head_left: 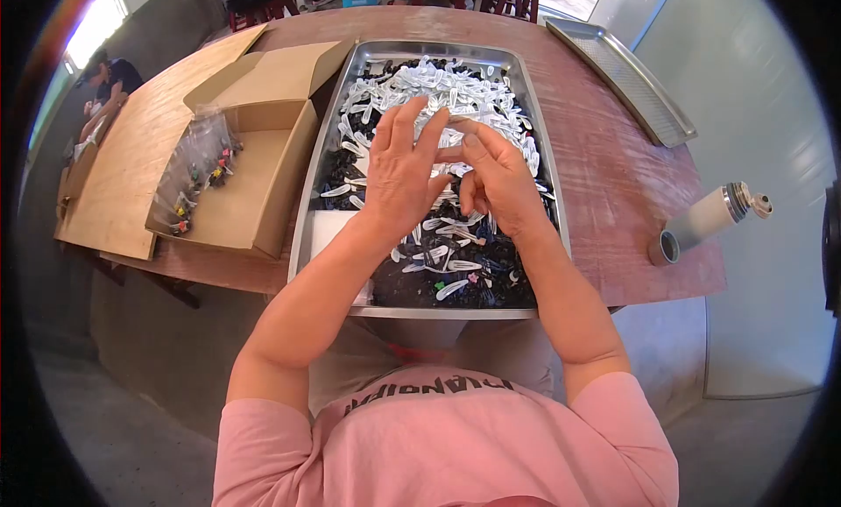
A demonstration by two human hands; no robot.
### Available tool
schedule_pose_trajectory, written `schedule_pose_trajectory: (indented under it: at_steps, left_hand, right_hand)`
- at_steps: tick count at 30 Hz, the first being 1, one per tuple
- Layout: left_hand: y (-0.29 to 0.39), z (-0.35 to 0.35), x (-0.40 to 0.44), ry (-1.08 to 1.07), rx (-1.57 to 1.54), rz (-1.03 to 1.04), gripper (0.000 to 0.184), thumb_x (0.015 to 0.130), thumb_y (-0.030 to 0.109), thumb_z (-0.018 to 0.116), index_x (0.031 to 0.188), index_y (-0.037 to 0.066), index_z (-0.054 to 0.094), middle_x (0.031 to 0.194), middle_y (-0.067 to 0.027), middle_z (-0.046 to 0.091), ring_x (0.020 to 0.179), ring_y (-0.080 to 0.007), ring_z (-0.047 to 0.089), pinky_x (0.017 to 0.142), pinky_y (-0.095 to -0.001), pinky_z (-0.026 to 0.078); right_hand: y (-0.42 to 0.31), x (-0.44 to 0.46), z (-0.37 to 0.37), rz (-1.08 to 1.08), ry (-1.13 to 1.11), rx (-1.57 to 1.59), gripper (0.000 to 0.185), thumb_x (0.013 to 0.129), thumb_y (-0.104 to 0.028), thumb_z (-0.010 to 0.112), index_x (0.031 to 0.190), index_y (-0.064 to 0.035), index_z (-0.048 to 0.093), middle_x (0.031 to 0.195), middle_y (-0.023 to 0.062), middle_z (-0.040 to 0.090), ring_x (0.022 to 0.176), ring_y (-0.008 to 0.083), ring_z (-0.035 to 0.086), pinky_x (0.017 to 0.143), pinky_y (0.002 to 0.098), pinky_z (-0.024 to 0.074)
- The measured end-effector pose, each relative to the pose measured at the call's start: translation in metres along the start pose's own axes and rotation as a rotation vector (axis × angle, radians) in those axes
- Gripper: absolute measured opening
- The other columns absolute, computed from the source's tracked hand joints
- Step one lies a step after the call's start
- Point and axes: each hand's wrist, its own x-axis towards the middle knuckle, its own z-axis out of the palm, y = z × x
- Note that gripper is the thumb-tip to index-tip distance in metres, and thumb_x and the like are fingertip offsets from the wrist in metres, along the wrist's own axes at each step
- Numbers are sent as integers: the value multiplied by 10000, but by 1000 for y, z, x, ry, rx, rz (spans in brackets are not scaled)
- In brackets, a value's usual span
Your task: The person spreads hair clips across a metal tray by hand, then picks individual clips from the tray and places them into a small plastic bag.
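Head view, clips (434, 71): white ones lay heaped in the metal tray (438, 313).
Hands: left hand (399, 178) and right hand (506, 183) hovered close together above; I couldn't tell whether either grip held anything.
Worktop (604, 174): carton (250, 183) stood left, flask (708, 214) right.

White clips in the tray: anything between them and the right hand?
Nothing visible: the tray has no cover, and the right hand is over the white clips, with the left hand beside it.
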Motion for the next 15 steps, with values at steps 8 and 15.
schedule_pose_trajectory:
  at_steps: [8,15]
  left_hand:
    - [-12,5,1,93,138,81,591,651,97,782,1216,77,608,1377,-127,472,1270,-366,423,1023,-467,382]
    - [-14,5,2,17,52,20,512,697,102,760,1184,82,605,1134,-110,627,1083,-303,593,965,-458,425]
  right_hand:
    - [-3,-5,5,53,-83,-173,601,1016,-391,544,1437,14,398,1076,177,701,511,117,627,381,176,348]
    - [0,-4,4,29,-112,-102,690,986,-436,585,1435,47,382,1123,148,691,543,122,646,382,176,354]
